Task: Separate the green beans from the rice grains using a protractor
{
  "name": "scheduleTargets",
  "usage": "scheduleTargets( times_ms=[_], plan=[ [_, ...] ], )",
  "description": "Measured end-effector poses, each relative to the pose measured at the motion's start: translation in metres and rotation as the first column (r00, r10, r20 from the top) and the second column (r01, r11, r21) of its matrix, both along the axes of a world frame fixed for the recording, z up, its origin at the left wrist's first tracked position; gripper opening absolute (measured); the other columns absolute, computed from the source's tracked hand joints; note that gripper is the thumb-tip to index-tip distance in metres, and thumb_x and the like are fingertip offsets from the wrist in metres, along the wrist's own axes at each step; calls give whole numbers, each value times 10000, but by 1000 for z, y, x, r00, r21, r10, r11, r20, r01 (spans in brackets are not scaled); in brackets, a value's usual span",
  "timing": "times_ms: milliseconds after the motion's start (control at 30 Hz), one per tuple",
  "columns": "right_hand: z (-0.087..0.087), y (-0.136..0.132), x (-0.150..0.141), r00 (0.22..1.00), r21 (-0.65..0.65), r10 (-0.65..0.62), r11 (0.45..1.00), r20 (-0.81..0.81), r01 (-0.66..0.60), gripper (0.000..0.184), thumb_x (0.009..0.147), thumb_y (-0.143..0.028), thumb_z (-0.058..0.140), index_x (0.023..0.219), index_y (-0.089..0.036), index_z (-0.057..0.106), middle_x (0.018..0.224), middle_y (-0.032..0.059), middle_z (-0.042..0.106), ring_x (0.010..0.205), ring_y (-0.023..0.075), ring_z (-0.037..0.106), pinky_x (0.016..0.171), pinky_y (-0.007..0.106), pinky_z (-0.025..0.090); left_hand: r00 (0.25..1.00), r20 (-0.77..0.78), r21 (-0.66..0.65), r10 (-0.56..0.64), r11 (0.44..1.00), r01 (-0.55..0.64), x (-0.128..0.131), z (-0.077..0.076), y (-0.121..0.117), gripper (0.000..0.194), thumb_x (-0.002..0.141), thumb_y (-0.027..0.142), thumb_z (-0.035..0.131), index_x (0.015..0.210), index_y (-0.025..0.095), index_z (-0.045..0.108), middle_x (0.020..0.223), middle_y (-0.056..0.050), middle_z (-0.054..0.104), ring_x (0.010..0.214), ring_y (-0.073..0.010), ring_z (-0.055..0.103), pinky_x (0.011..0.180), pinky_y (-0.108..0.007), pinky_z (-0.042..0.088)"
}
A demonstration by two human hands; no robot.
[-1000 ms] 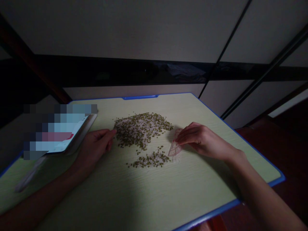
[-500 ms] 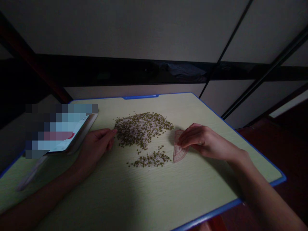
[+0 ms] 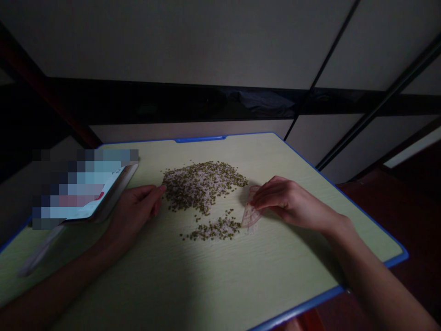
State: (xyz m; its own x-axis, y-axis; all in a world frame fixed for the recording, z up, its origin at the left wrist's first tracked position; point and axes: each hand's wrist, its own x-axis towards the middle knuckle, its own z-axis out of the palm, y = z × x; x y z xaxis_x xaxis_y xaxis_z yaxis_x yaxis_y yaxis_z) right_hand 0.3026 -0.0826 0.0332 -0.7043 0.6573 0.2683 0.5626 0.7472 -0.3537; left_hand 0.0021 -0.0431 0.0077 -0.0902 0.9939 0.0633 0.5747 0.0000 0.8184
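A large pile of rice mixed with green beans (image 3: 203, 181) lies mid-table. Nearer to me is a smaller heap of the same mix (image 3: 217, 229). My right hand (image 3: 284, 200) pinches a clear protractor (image 3: 250, 214), whose lower end is by the right end of the small heap. My left hand (image 3: 139, 207) rests at the left edge of the large pile with its fingers curled closed. Whether anything is between those fingertips is too small to make out.
A lit tablet (image 3: 96, 202), partly blurred out, stands tilted at the left behind my left forearm. The pale table (image 3: 241, 285) has a blue rim and a blue handle (image 3: 200, 139) at its far edge. Cabinet panels (image 3: 193, 41) rise directly behind it.
The protractor has tilted, its lower end swinging left toward the small heap. My right hand has shifted very slightly left. My left hand stays in nearly the same spot.
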Motion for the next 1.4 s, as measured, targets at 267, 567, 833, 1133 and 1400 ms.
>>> scheduleTargets(
  times_ms=[267,567,833,1133,1400],
  plan=[
    [-2,-1,-1,1000,19,-25,1000,19,25,288,814,-22,448,851,-160,699,902,47,718,876,177,642,792,341,439,1000,16,11,-8,1000,8,1,3,-1,411,701,463,479,384,212,405,356,71,379,387,-84,349,454,-233,283],
    [-1,0,-2,1000,14,8,1000,12,-8,266,803,-17,475,849,-151,700,864,56,715,856,182,643,775,353,437,1000,11,6,0,1000,0,0,-1,1,417,677,494,481,378,213,407,342,72,372,369,-81,341,427,-225,271],
    [-3,0,-3,999,64,-36,997,38,33,281,804,-25,463,861,-163,701,888,49,714,862,192,646,771,377,435,1000,6,0,9,1000,-9,0,-1,1,421,685,502,478,385,216,408,347,70,371,369,-87,338,421,-228,265],
    [-5,0,-4,994,91,-89,992,67,83,324,805,-16,433,911,-168,700,896,52,708,862,192,642,768,377,423,1000,20,19,0,1000,-1,0,-1,1,419,689,486,477,380,213,403,352,70,377,378,-84,345,435,-227,276],
    [-8,3,-7,987,140,-142,982,81,130,283,817,-55,458,927,-162,696,895,50,709,828,188,640,748,367,415,1000,16,20,-3,1000,3,1,2,0,419,679,485,478,368,215,397,338,73,366,365,-81,336,432,-228,269]
  ],
)
